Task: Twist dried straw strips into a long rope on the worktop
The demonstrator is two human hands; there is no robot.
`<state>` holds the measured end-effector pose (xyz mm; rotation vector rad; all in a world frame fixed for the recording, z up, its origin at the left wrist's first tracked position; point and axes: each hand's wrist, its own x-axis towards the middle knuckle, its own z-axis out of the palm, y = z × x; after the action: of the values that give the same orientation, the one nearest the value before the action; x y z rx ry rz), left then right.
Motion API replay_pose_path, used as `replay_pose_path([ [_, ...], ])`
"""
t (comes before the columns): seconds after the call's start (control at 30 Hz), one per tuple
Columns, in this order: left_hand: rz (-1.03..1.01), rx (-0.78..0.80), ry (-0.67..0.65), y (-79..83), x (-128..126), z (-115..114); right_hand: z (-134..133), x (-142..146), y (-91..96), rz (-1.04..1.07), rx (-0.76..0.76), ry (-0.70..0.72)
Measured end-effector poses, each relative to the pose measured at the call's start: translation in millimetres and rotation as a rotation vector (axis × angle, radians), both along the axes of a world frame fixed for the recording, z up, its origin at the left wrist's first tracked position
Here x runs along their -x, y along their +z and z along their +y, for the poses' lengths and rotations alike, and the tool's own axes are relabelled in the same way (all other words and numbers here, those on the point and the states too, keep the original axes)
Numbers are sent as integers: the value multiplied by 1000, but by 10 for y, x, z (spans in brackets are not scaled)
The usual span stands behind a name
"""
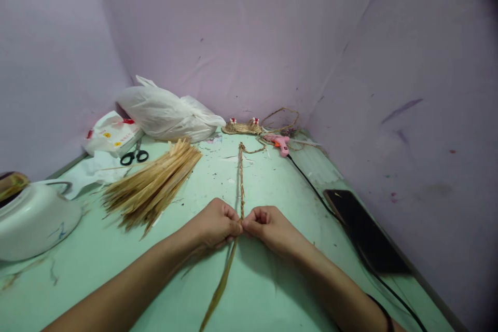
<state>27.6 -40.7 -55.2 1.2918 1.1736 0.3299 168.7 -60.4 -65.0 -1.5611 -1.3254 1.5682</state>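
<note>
A thin braid of dried plant fibre [241,181] runs straight away from me over the green table. At its near end my left hand [220,224] pinches the strands. My right hand [265,225] pinches the same spot from the other side, its fingertips almost meeting the left ones. One loose flat strand [222,285] trails from under my left hand toward the near table edge. The exact strands between the fingers are hidden. Left of the braid lies a fanned bundle of dried fibre strips [155,184].
Scissors [134,156], a tissue pack [114,135] and a white plastic bag [167,111] lie back left, a white pot [35,223] nearer. Behind the braid sits a woven piece with beads [243,128]. A pink glue gun [280,143], its black cord and a phone [363,231] lie right.
</note>
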Motion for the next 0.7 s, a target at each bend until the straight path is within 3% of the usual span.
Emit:
replay_pose_path([
  [0.23, 307, -206, -111, 130, 90, 18, 2, 21, -30, -4, -6, -7],
  [0.33, 374, -294, -143, 197, 39, -115, -27, 67, -30, 108, 24, -76],
  [0.53, 549, -568, -135, 140, -102, -435, -65, 99, -6, 225, 26, -148],
  [0.67, 399, -458, -174, 232, -11, -269, -68, 83, 19, 243, 23, -123],
  [0.7, 363, -416, -70, 260, 22, -196, -68, 75, 31, 251, 26, -109],
])
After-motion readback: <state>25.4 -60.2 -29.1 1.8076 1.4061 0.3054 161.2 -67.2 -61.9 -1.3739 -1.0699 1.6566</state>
